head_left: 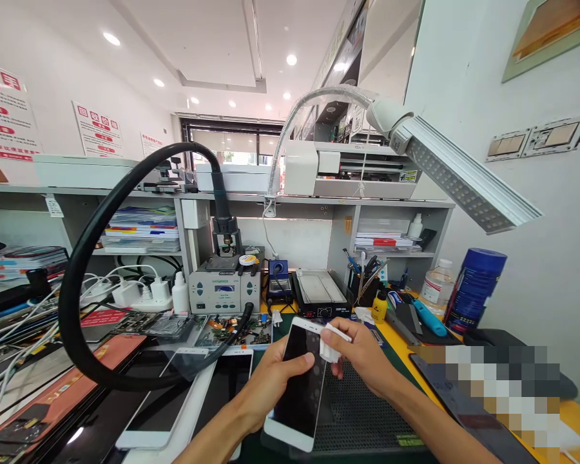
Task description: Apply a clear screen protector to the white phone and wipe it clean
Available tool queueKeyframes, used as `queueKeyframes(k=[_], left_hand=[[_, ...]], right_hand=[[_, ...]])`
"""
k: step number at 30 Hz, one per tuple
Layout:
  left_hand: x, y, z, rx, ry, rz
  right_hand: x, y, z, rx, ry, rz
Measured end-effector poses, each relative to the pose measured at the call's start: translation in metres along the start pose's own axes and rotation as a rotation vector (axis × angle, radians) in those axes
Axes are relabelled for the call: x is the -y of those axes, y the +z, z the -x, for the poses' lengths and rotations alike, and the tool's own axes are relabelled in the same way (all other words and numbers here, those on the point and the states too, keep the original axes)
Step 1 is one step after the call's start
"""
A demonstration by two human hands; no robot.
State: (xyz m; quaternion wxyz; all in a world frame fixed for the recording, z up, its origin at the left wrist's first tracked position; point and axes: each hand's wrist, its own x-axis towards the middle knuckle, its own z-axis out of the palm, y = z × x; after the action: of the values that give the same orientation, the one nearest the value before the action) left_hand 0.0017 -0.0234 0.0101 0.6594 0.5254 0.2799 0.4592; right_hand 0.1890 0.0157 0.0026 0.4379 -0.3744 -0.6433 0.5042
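My left hand [275, 377] grips a white-framed smartphone [297, 393] by its left edge, the thumb lying across the dark screen. The phone is tilted up over the work mat, and smudges show on its glass. In my right hand [360, 351] a folded white tissue [332, 343] is pinched between thumb and fingers, against the phone's upper right edge. Some of the right fingers are hidden behind the phone and tissue. Left of my forearm lie another white phone [229, 386] and a white-framed phone [164, 406].
A black hose [70, 309] loops from the hot air station [225, 290] across the left side. Behind the hands stand a flat heating plate [321, 290] and a tool holder [365, 283]. A blue can [476, 290] and plastic bottle [437, 287] stand right. A lamp [464, 174] hangs overhead.
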Motion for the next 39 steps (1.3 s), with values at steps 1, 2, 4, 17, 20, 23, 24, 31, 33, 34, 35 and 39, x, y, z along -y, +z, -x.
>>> queueKeyframes(k=[1,2,4,17,20,23,24,31,33,34,35,39], left_hand=[[-0.001,0.0,0.0,0.005,-0.014,0.0],[-0.002,0.001,0.001,0.012,-0.027,-0.001],[-0.004,0.002,0.002,0.032,-0.042,-0.002],[0.004,-0.006,-0.004,-0.018,-0.325,0.134],[0.004,-0.012,-0.007,-0.048,-0.423,0.26],[-0.001,-0.019,-0.01,-0.025,-0.378,0.407],[-0.003,-0.022,-0.01,-0.024,-0.353,0.459],[-0.011,-0.033,-0.013,-0.138,-0.17,0.665],[-0.01,-0.034,-0.013,-0.172,-0.13,0.663],[-0.009,-0.034,-0.013,-0.181,-0.112,0.661],[-0.008,-0.034,-0.014,-0.189,-0.094,0.658],[-0.003,-0.032,-0.015,-0.224,-0.013,0.622]], right_hand=[[0.0,0.0,0.0,-0.001,0.003,0.009],[0.0,0.0,0.0,-0.003,0.007,0.015],[0.0,-0.001,0.0,-0.009,0.015,0.021],[0.001,-0.009,-0.001,0.158,0.208,-0.035],[0.0,-0.01,-0.004,0.068,0.264,-0.088],[-0.002,-0.015,-0.008,-0.03,0.287,-0.154],[-0.003,-0.017,-0.009,-0.057,0.281,-0.177],[-0.007,-0.027,-0.013,-0.177,0.226,-0.284],[-0.007,-0.025,-0.012,-0.16,0.224,-0.293],[-0.007,-0.023,-0.011,-0.145,0.225,-0.296],[-0.006,-0.021,-0.01,-0.128,0.226,-0.298],[-0.001,-0.01,-0.006,-0.063,0.226,-0.295]])
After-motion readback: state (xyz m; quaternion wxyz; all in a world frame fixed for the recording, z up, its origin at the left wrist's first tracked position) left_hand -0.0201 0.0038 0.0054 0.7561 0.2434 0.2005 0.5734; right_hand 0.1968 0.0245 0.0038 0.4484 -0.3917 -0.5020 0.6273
